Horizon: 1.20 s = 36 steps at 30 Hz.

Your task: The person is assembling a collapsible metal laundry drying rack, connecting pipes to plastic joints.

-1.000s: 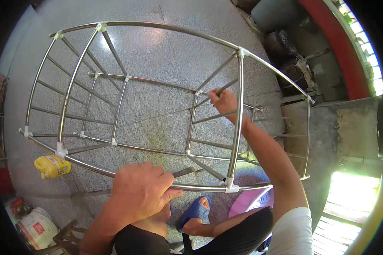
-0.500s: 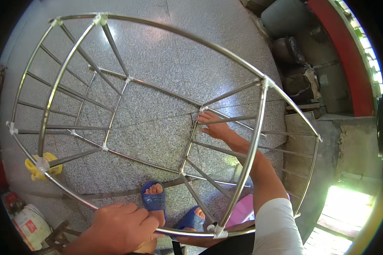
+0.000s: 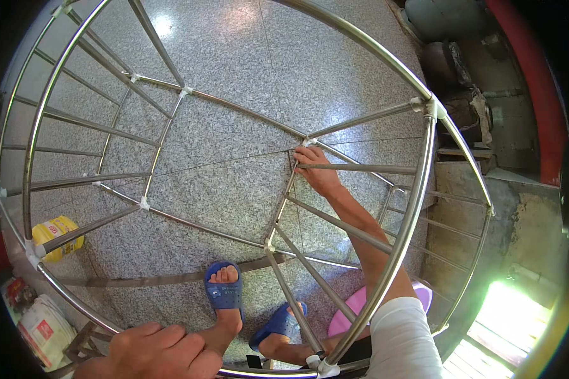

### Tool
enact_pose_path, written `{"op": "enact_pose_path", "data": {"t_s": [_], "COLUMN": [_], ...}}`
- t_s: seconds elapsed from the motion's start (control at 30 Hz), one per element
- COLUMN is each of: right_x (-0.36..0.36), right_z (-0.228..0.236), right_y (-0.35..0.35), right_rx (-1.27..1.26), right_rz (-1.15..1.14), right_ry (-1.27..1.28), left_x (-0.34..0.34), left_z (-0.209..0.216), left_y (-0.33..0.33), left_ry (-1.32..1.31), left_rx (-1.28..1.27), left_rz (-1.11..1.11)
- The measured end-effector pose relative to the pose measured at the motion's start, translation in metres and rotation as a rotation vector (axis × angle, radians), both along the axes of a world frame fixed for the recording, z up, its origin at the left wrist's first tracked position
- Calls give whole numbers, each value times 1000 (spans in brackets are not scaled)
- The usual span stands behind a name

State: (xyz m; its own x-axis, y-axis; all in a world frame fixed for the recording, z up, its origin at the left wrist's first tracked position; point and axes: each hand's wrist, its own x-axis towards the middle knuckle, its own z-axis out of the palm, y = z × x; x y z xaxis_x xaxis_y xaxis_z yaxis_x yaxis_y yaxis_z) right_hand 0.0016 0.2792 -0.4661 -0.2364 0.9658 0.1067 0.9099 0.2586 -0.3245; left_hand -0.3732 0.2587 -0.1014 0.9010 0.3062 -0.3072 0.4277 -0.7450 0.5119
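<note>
A rack frame of shiny steel tubes (image 3: pixel 205 225) with white plastic corner joints surrounds the middle of the view. My left hand (image 3: pixel 158 350) is wrapped over the near curved tube (image 3: pixel 269 373) at the bottom edge. Through the right-hand side of the frame, my right arm reaches to a lower crossbar. There my right hand (image 3: pixel 316 170) closes its fingers around the bar end, just below a white corner joint (image 3: pixel 309 142). Its palm side is hidden. Below that hand, several thinner bars (image 3: pixel 338 221) run toward the thick near-right tube (image 3: pixel 392 271).
Two feet in blue slippers (image 3: pixel 220 294) stand on the speckled floor (image 3: pixel 227 183) near the frame. A pink plastic piece (image 3: pixel 344 319) lies beside my right arm. Left are a yellow tub (image 3: pixel 63 234) and a white sack (image 3: pixel 47 331); a dark pot (image 3: pixel 442 63) sits far right.
The frame looks larger, and its far top rail has partly left the view. My left hand has shifted down and left. My right hand's spread fingers have closed around the bar.
</note>
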Motion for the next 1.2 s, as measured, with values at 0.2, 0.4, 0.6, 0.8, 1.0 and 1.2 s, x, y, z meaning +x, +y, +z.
{"op": "enact_pose_path", "data": {"t_s": [0.2, 0.4, 0.6, 0.8, 1.0, 1.2], "right_x": [-13, -31, -74, -42, -63, -60], "right_z": [23, 19, 42, -2, 24, 28], "right_y": [-17, -79, -75, -74, -66, -64], "right_rx": [-164, -358, -340, -262, -218, -232], "right_rz": [-233, -138, -293, -293, -190, -153], "right_ry": [231, 310, 380, 313, 197, 192], "left_x": [3, 0, -4, -3, -5, -4], "left_z": [-2, -9, -9, -10, -10, -7], "left_y": [-5, -6, -3, -1, -1, -4], "left_ry": [-109, -209, -220, -244, -220, -198], "left_rx": [18, 85, 53, 41, 54, 56], "left_rz": [113, 128, 125, 91, 87, 101]}}
